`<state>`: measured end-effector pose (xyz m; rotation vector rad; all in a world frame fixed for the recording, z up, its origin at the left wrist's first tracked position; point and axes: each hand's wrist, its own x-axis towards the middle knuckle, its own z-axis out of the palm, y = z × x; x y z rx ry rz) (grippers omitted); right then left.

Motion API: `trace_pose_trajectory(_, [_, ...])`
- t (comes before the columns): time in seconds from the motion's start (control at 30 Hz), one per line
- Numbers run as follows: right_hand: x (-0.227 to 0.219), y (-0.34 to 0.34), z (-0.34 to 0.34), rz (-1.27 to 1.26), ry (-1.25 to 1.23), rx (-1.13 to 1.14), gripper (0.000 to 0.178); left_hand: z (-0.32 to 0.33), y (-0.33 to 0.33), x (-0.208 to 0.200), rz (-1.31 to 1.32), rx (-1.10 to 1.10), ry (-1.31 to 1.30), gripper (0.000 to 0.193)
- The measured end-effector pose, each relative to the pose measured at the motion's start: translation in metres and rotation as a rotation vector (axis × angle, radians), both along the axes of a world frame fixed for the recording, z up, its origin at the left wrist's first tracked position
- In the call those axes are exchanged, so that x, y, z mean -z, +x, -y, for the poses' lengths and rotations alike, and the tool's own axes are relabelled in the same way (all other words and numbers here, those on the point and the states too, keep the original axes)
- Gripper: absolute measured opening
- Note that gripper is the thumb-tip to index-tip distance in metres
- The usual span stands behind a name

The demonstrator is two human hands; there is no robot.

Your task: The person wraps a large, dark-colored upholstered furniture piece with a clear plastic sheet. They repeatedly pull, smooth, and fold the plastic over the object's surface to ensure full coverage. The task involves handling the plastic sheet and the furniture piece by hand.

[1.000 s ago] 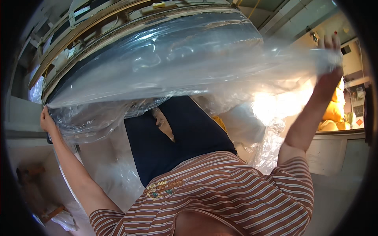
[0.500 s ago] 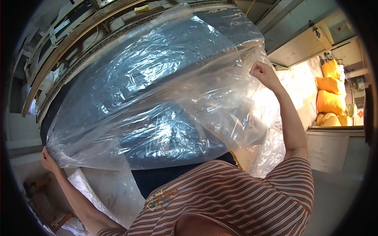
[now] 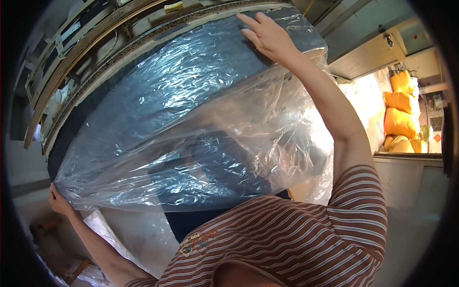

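Observation:
A large clear plastic sheet (image 3: 181, 95) lies spread over a dark table top (image 3: 64, 136), with its near edge draped down in front of me. At the far left my left hand (image 3: 60, 200) is closed on a gathered corner of the sheet, and folds fan out from that grip. My right hand (image 3: 271, 39) is stretched out over the far right part of the sheet, fingers apart and nothing held. Whether its fingertips touch the plastic I cannot tell. Wrinkles and bright reflections cover the sheet.
A wooden rail (image 3: 71, 64) curves along the table's far side, with a small yellow object (image 3: 173, 7) on it. Stacked yellow bundles (image 3: 400, 122) stand at the right, beyond a pale panel (image 3: 368, 55). More plastic (image 3: 107, 232) hangs at the lower left.
My right hand has moved away from me and to the left, from a closed shape near the sheet's right edge to spread fingers. My left hand keeps its grip; the sheet's folds have shifted.

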<state>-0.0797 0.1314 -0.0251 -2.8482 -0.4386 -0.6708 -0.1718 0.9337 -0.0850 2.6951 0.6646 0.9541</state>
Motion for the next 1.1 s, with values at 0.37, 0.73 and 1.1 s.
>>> trace_pose_trajectory(0.37, [0.024,0.012,-0.012,0.087,-0.042,0.064,0.028,-0.062,-0.105,-0.083,-0.002,0.023,-0.283,0.041])
trace_pose_trajectory(0.73, [0.050,0.083,0.027,-0.083,0.341,0.075,0.025,-0.002,-0.224,-0.060,-0.015,-0.007,-0.564,0.034])
trace_pose_trajectory(1.1, [0.006,0.133,0.075,0.123,0.849,0.039,0.015,0.031,-0.006,-0.065,0.438,0.199,-0.902,0.032])
